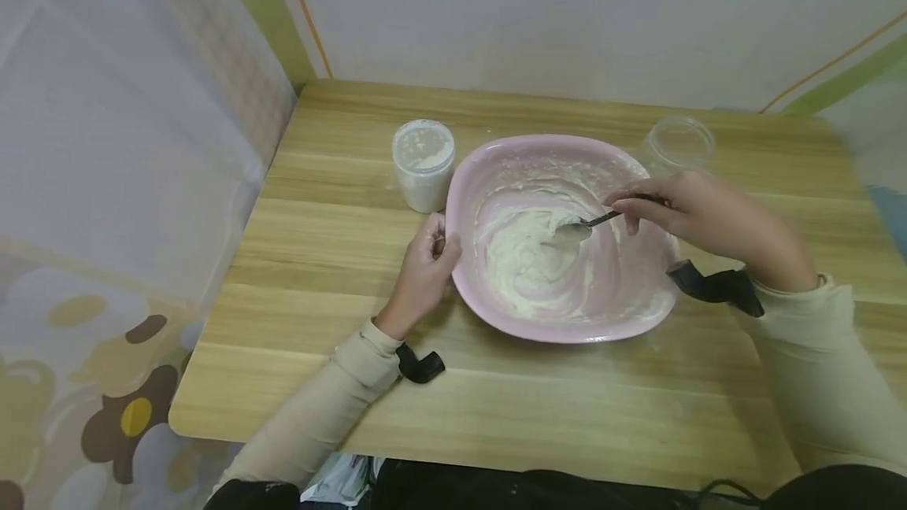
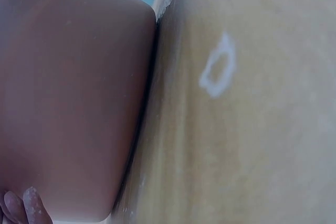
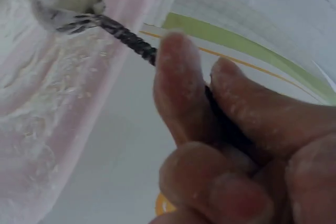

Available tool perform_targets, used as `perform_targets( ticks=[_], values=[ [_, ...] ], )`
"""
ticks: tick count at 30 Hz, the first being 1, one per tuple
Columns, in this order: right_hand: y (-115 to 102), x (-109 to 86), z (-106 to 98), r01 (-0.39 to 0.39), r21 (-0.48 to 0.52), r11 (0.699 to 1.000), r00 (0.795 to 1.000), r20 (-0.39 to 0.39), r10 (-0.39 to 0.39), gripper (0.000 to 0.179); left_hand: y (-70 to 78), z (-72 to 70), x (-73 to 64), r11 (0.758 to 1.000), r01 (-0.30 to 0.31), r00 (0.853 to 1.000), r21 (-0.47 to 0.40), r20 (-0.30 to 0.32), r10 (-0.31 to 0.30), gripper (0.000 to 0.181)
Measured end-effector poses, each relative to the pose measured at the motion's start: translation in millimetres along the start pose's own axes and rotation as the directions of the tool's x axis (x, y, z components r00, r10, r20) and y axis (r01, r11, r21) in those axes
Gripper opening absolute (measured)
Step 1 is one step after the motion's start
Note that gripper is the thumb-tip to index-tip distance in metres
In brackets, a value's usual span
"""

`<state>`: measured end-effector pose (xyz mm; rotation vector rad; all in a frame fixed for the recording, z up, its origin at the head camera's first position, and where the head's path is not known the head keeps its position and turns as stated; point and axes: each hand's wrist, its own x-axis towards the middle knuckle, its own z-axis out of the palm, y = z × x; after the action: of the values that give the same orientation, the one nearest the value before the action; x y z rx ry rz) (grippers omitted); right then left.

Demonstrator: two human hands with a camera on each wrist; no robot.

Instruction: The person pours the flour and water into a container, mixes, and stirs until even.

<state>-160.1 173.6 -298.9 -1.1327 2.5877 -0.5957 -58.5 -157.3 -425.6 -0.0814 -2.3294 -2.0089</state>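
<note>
A pink plastic basin [image 1: 567, 332] sits on the table, with pale, sticky flour paste [image 1: 524, 262] smeared over its floor and walls. My left hand [image 1: 420, 274] grips the basin's left rim, thumb at the edge. In the left wrist view, floury fingertips [image 2: 34, 208] touch the basin's outer wall [image 2: 79, 87]. Over the basin's right side, my right hand [image 1: 697, 212] pinches a metal spoon [image 1: 602, 219] by its handle. The right wrist view shows the spoon's twisted dark stem [image 3: 126, 36] and its head coated in paste. Flour dusts the right fingers.
A clear jar of white flour [image 1: 423, 171] stands beside the basin's back left. Behind the right hand is a transparent jar [image 1: 680, 144]. The wooden table [image 1: 283, 297] meets a pale wall sheet at its back edge. A white smear [image 2: 220, 69] marks the wood.
</note>
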Motion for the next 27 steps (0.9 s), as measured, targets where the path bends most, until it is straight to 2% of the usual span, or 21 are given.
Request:
perform_targets(
  ticks=[4,6,9,12,14,16,17,20,27],
  values=[
    [-7.2,-12.2,9.2,0.093,-0.077,0.993,0.990,-0.099,-0.101,0.022,0.2,-2.3,-0.5,1.000,-0.001,1.000,-0.006,0.008,0.001,0.009],
    [-9.8,-14.2,14.5,0.168,-0.169,0.971,0.971,-0.140,-0.192,0.030,-0.4,-3.2,-0.5,1.000,0.000,1.000,-0.008,0.008,0.000,0.010],
    [-10.0,-16.2,20.1,0.206,-0.249,0.946,0.947,-0.194,-0.257,0.032,-1.9,-3.3,-0.1,1.000,0.001,1.000,-0.006,0.006,-0.001,0.010],
    [-5.3,-16.7,24.5,0.250,-0.296,0.922,0.914,-0.242,-0.325,0.020,-2.3,-4.4,0.4,1.000,0.000,1.000,-0.001,0.002,0.000,0.011],
    [0.2,-17.3,26.2,0.289,-0.282,0.915,0.882,-0.294,-0.369,0.032,-2.1,-4.9,0.3,1.000,0.000,1.000,0.001,0.003,0.000,0.012],
    [4.8,-17.1,27.6,0.312,-0.292,0.904,0.860,-0.318,-0.399,0.053,-2.1,-5.1,1.0,1.000,-0.004,1.000,0.005,0.005,0.004,0.013],
    [7.0,-17.1,28.1,0.320,-0.289,0.902,0.853,-0.326,-0.407,0.057,-2.4,-5.1,1.2,1.000,-0.006,1.000,0.003,0.008,0.006,0.014],
    [12.1,-16.8,29.3,0.318,-0.287,0.904,0.853,-0.329,-0.405,0.059,-3.2,-5.1,1.7,1.000,-0.016,1.000,-0.003,0.014,0.016,0.017],
    [20.2,-10.4,28.8,0.357,-0.211,0.910,0.852,-0.325,-0.410,0.057,-2.9,-5.6,2.1,1.000,-0.018,1.000,-0.015,-0.001,0.018,0.017]
  ],
)
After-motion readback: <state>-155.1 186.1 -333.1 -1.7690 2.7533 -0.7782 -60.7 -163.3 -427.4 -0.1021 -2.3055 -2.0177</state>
